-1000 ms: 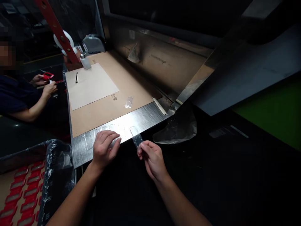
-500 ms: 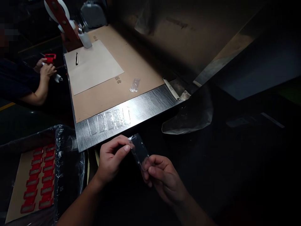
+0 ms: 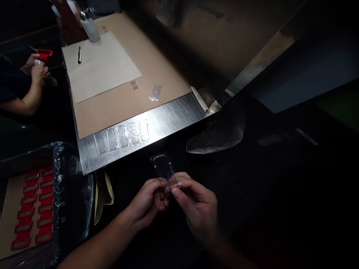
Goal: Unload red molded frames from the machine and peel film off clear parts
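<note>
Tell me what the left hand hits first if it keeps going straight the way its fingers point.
The left hand points up-right, fingertips already at the near end of the clear plastic piece, pinched with the right hand. It probably meets that piece and the right hand's fingertips first; depth is unclear.

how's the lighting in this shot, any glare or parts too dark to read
Head view: light falls mainly on the brown board and glares off the brushed metal strip; the clear piece pinched by the left hand and right hand is dim; the right side is nearly black, edges vignetted.
</note>
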`<state>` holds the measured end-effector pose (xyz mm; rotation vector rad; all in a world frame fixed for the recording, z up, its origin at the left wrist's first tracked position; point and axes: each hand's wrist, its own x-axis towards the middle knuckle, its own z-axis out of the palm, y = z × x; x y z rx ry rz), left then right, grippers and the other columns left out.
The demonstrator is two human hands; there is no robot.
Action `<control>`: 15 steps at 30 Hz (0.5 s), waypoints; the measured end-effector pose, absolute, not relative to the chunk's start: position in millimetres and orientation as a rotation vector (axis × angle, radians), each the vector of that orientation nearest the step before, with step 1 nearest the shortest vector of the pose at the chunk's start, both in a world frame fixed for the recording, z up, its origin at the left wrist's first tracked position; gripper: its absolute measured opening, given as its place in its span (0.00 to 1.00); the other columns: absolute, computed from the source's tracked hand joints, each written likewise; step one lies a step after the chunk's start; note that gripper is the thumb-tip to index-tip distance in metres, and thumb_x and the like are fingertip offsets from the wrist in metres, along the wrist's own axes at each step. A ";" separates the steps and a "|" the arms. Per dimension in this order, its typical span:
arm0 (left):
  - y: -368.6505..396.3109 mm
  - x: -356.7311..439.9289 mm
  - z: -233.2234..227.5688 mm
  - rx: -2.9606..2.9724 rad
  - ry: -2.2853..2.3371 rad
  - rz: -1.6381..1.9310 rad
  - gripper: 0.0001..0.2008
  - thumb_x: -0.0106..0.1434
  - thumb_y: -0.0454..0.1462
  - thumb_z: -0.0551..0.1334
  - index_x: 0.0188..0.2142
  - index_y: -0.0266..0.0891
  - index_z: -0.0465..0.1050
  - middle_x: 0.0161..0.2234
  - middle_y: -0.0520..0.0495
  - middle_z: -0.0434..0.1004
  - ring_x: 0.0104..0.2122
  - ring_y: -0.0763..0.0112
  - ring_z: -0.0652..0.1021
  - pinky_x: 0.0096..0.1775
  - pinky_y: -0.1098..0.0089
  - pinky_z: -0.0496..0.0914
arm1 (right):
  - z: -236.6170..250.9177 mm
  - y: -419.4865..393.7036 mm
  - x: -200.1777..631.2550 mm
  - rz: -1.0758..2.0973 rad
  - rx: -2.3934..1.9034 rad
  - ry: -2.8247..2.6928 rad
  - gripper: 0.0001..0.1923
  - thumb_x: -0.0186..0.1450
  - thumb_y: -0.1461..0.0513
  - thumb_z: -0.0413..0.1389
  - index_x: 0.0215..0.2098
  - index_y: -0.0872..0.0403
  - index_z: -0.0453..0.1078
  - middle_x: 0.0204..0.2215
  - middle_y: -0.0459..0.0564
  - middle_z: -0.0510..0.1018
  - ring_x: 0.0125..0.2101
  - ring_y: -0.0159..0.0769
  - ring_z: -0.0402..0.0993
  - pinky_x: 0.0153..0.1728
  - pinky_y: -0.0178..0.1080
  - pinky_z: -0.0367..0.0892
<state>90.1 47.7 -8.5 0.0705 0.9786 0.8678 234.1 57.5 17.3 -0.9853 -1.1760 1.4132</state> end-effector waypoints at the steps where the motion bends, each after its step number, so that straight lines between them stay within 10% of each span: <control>1: 48.1 85.4 -8.8 0.131 1.040 0.900 0.12 0.62 0.41 0.69 0.32 0.33 0.73 0.24 0.51 0.68 0.20 0.78 0.68 0.22 0.79 0.60 | 17.6 57.3 234.9 1.425 -0.995 -1.163 0.04 0.69 0.63 0.60 0.37 0.52 0.78 0.33 0.52 0.79 0.41 0.41 0.76 0.44 0.45 0.73; 15: 70.2 68.5 35.3 1.968 1.548 1.538 0.07 0.61 0.27 0.70 0.39 0.35 0.77 0.32 0.48 0.76 0.30 0.73 0.75 0.31 0.72 0.69 | 12.9 46.8 242.4 1.457 -1.155 -1.077 0.09 0.68 0.62 0.62 0.30 0.53 0.74 0.26 0.48 0.75 0.34 0.36 0.73 0.38 0.40 0.70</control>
